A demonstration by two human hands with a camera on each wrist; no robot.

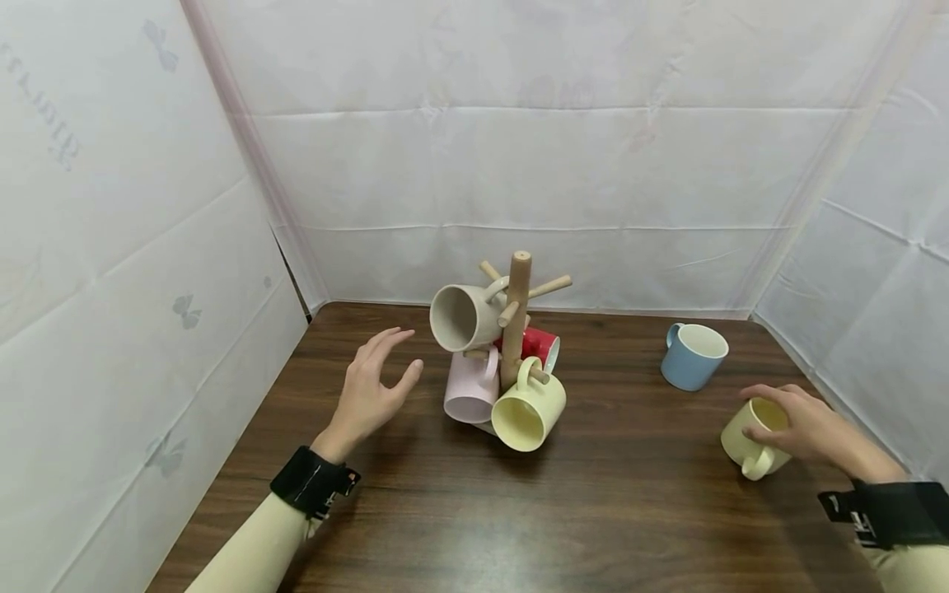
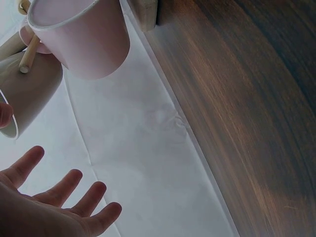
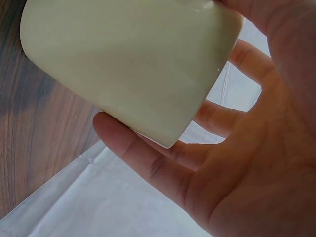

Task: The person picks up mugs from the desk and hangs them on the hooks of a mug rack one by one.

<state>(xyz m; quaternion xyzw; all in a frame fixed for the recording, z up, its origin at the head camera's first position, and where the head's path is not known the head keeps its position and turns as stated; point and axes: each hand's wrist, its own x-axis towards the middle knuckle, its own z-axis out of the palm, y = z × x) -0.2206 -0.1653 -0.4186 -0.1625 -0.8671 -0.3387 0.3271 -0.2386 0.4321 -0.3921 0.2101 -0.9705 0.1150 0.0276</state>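
Note:
At the right of the table my right hand (image 1: 804, 424) grips a pale yellow mug (image 1: 732, 441), thumb on the near side and fingers over the far rim. Its handle points toward me. The right wrist view shows fingers (image 3: 143, 153) around the wall of this mug (image 3: 128, 59). On the left, my left hand (image 1: 368, 397) is held up with fingers spread, holding nothing. Closest to it is a wooden mug tree (image 1: 521, 276), bearing a beige mug (image 1: 485, 321), a lilac mug (image 1: 470, 387), a red mug (image 1: 537, 344) and another yellow mug (image 1: 549, 402).
A light blue mug (image 1: 688, 369) stands upright behind the gripped mug. Several bare pegs, one a wooden peg (image 1: 552, 286), stick out near the top of the tree. White sheeting (image 1: 563, 173) walls the dark wooden table (image 1: 593, 511) at the back and sides.

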